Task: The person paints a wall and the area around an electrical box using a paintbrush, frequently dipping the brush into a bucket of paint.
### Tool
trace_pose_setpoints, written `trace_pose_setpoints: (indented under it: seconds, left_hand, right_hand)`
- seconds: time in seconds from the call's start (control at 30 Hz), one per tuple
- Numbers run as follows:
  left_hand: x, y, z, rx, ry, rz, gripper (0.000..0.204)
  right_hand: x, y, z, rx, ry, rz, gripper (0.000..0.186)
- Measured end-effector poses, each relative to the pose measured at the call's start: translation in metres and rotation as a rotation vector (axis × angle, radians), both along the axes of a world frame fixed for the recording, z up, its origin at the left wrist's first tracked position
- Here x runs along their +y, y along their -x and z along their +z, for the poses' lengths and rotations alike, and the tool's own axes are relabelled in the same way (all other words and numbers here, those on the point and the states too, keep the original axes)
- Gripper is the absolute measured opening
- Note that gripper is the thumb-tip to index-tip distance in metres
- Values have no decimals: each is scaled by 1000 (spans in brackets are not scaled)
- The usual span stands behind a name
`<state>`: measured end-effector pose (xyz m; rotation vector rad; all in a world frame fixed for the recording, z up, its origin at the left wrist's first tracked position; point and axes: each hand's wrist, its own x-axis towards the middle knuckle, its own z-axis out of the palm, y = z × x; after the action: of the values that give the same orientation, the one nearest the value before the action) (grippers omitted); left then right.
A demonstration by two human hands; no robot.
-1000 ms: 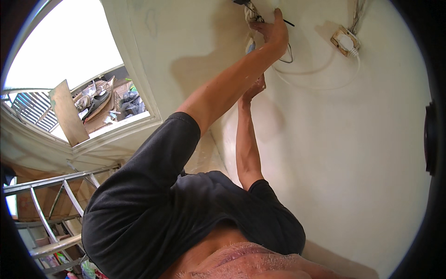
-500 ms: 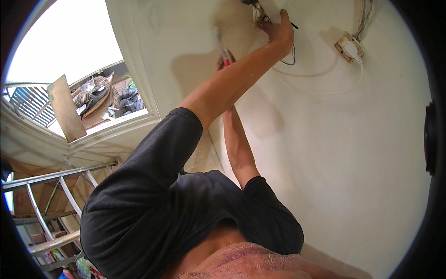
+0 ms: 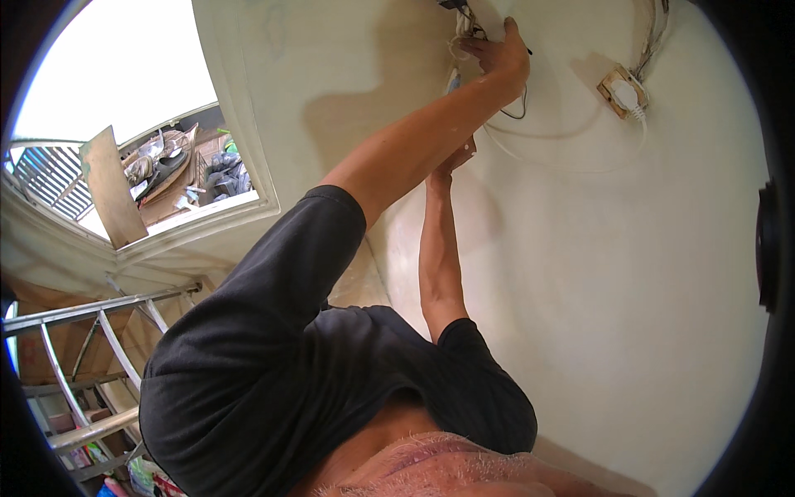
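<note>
My left hand (image 3: 497, 56) is high on the pale wall at a bundle of wires (image 3: 464, 23), its fingers curled at the cables and one digit pointing up. My right hand (image 3: 454, 156) is below it, partly hidden behind my left forearm, holding what looks like a brush (image 3: 454, 81); its blue-grey tip shows just above that forearm, beside the hanging wires. To the right, a white plug (image 3: 625, 94) sits on a wooden-backed socket (image 3: 609, 87), with a white cord looping down from it.
An open window (image 3: 263, 199) at upper left shows a slatted grille, a leaning board (image 3: 112, 186) and piled clutter outside. A metal ladder (image 3: 108, 315) stands at lower left, with bags and other items behind it. The wall (image 3: 629, 290) fills the right side.
My right hand swung left with the brush half a second ago and is now back to the right, beside the wires. My left hand has shifted slightly right in the picture.
</note>
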<state>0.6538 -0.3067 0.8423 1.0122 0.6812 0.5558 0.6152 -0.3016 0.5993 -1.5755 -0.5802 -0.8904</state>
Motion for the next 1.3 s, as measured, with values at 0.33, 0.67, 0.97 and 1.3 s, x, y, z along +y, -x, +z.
trace_pose_setpoints:
  seconds: [0.33,0.67,0.97,1.3]
  left_hand:
    - [9,-4,-5,-17,7,-52,111]
    - [0,7,3,-51,-1,-70,106]
    - [-5,0,3,-21,-9,-75,107]
    - [5,-1,0,22,4,-70,108]
  right_hand:
    - [67,116,43,-52,69,301,32]
    - [10,21,34,7,77,87,30]
    - [82,89,25,-39,-34,86,28]
    - [36,104,39,34,91,478,31]
